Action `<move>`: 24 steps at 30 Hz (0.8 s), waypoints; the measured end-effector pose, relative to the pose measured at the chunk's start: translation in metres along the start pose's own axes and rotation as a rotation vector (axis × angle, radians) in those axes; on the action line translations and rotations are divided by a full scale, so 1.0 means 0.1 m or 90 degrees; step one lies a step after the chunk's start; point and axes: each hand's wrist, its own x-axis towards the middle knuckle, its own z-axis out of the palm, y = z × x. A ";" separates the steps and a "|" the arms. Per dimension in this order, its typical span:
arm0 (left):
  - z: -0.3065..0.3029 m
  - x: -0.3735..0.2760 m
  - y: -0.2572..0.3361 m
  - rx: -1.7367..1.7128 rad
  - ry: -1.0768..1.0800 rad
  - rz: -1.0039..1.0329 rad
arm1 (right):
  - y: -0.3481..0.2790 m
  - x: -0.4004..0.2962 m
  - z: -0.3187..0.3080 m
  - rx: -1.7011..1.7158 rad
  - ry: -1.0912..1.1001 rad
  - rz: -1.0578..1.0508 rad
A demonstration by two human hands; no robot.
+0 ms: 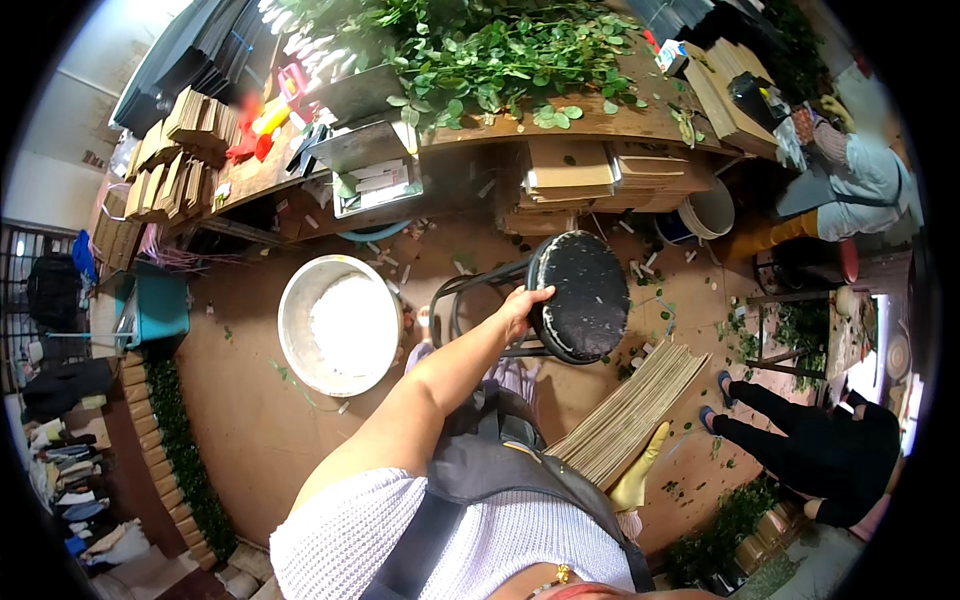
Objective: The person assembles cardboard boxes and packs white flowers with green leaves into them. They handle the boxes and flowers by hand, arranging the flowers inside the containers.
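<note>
My bare left hand (pixel 527 304) grips the near rim of a round black stool seat (pixel 581 296), which is worn and tilted on its side. The stool's dark metal legs (pixel 480 281) point left. At my right side, my right hand (pixel 637 476), in a yellow rubber glove, holds a long stack of flat cardboard (pixel 634 416) from its outer side; part of that hand is hidden. A large pale basin (pixel 341 326) with white contents stands on the floor left of the stool.
Leafy cut stems (pixel 510 67) cover the wooden workbench (pixel 480 135) ahead. Cardboard stacks (pixel 574 169) and a white bucket (pixel 707 208) are below it. A turquoise bin (pixel 159 307) stands left. One person (pixel 806 435) in black stands right; another (pixel 862 180) is at the upper right.
</note>
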 end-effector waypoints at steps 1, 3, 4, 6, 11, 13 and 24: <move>0.05 0.01 0.05 0.005 -0.014 0.005 | -0.02 0.01 -0.02 0.001 0.004 0.001; 0.04 0.06 0.13 0.009 -0.007 -0.051 | -0.06 0.04 -0.05 -0.001 0.010 0.001; 0.04 0.07 0.19 0.011 0.013 -0.081 | -0.07 0.05 -0.06 -0.002 0.011 0.001; -0.19 0.18 0.15 0.047 0.032 -0.096 | -0.11 0.07 -0.06 -0.008 0.007 0.001; -0.15 0.03 0.33 0.415 0.242 -0.056 | -0.14 0.11 0.00 0.038 0.034 -0.057; -1.15 0.39 0.17 0.479 0.309 0.011 | -0.17 0.15 0.20 0.013 -0.011 -0.049; -0.08 -1.35 1.65 0.508 -0.098 0.250 | -0.36 0.66 1.70 -0.034 -0.285 -0.189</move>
